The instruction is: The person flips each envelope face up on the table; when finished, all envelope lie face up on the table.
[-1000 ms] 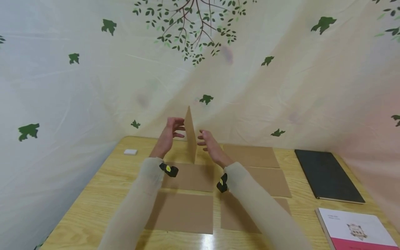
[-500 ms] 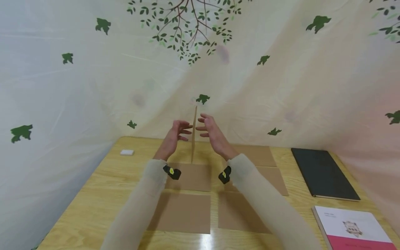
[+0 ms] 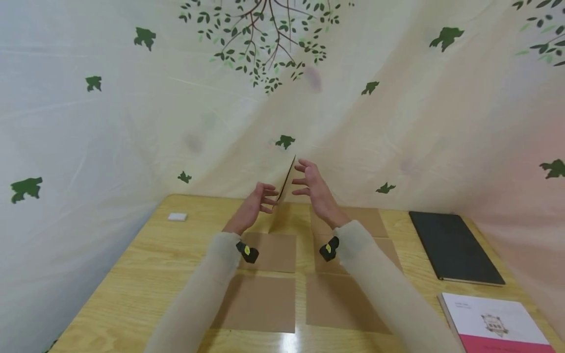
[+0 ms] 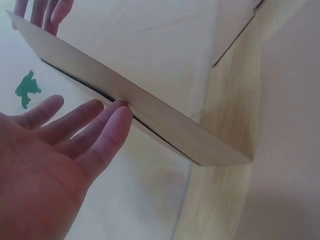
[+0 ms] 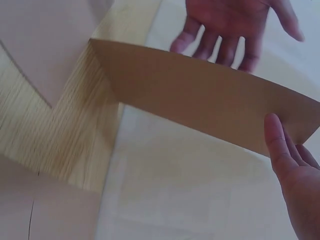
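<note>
A thin brown cardboard sheet [image 5: 195, 95] stands on its edge at the back left of the table, its top leaning right in the head view. In the left wrist view a dark slit runs along the side of the sheet [image 4: 160, 117]. On its left side is my left hand [image 3: 253, 206], fingers spread and relaxed, fingertips right at that slit. My right hand [image 3: 319, 193] is on the other side, fingers loosely extended, and its fingertips overlap the upper part of the sheet in the right wrist view. Neither hand curls round it.
Flat cardboard pieces lie in two columns, among them one at left front [image 3: 265, 304] and one at right front [image 3: 328, 301]. A small white block [image 3: 177, 216] sits far left. A black notebook [image 3: 456, 250] and a white-and-pink book [image 3: 494, 316] lie at right. Patterned cloth hangs behind.
The sheet has swung from leaning slightly left, through upright, to leaning right. My right hand has risen and shifted right; my left hand has moved right and lower.
</note>
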`<action>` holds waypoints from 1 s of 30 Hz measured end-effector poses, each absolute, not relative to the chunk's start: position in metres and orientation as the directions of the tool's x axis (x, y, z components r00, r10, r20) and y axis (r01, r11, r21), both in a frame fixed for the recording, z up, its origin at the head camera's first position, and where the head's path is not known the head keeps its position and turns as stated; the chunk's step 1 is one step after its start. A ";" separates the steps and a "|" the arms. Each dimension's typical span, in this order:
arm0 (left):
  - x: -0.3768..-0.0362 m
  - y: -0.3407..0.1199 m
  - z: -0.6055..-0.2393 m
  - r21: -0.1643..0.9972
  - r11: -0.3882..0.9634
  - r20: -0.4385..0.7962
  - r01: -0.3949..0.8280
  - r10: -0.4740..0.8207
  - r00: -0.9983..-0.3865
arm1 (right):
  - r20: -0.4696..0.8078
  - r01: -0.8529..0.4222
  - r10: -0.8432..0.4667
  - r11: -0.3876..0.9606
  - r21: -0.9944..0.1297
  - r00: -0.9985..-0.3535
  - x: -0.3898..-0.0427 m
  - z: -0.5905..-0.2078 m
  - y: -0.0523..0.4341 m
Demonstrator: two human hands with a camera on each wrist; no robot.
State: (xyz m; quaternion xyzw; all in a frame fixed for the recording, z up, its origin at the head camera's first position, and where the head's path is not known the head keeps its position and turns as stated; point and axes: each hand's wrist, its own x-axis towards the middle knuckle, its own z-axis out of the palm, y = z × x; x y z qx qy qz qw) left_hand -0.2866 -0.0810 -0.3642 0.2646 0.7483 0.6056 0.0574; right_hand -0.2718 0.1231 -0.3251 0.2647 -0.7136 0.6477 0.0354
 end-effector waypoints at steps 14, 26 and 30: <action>-0.309 -0.077 -0.404 0.951 0.126 0.186 0.282 0.495 -0.849 | 0.382 -0.425 -0.270 0.124 -0.897 -0.884 -0.290 -0.348 0.152; -0.313 -0.102 -0.412 0.943 0.320 -0.055 0.096 0.433 -0.900 | 0.198 -0.238 -0.212 0.183 -0.954 -0.957 -0.291 -0.390 0.149; -0.315 -0.114 -0.415 0.935 0.350 -0.102 0.056 0.418 -0.903 | 0.095 -0.141 -0.214 0.207 -0.968 -0.972 -0.292 -0.411 0.141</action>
